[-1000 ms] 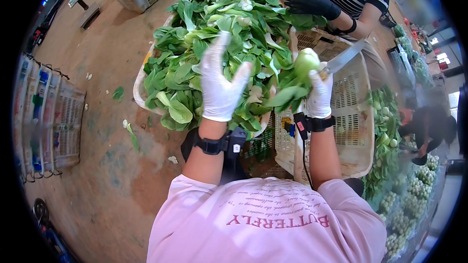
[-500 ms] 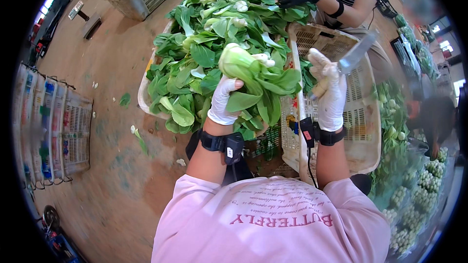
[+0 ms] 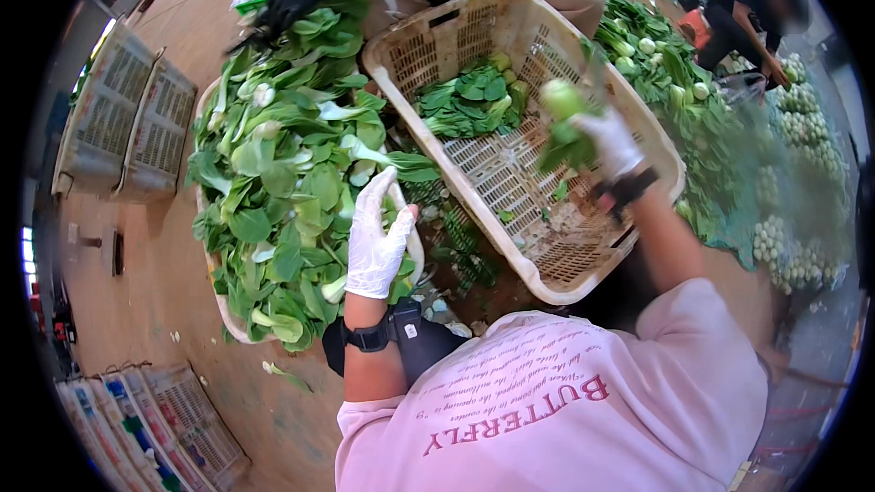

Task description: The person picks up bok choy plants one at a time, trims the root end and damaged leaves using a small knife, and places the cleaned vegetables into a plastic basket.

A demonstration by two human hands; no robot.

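Note:
My right hand [image 3: 612, 144], in a white glove, is closed around a green bok choy [image 3: 563, 102] above a cream plastic crate [image 3: 524, 269]. A blurred grey strip like a knife blade shows beside this hand; how it is held cannot be made out. Several leafy bok choy [image 3: 469, 98] lie at the crate's far end. My left hand [image 3: 375, 241], also gloved in white, is open with fingers stretched and holds nothing. It is at the right edge of a heaped pile of bok choy and leaves [image 3: 283, 182] in another pale crate.
A co-worker's black-gloved hand [image 3: 296, 2] is at the pile's far end. Stacked crates [image 3: 114, 109] stand at the left, more crates [image 3: 182, 419] at lower left. Greens [image 3: 656, 64] lie on the floor at the right, near another crouching person [image 3: 743, 14].
The bok choy from my left hand is now in my right, carried over the crate. My left hand has let go and opened. The view has turned rightward.

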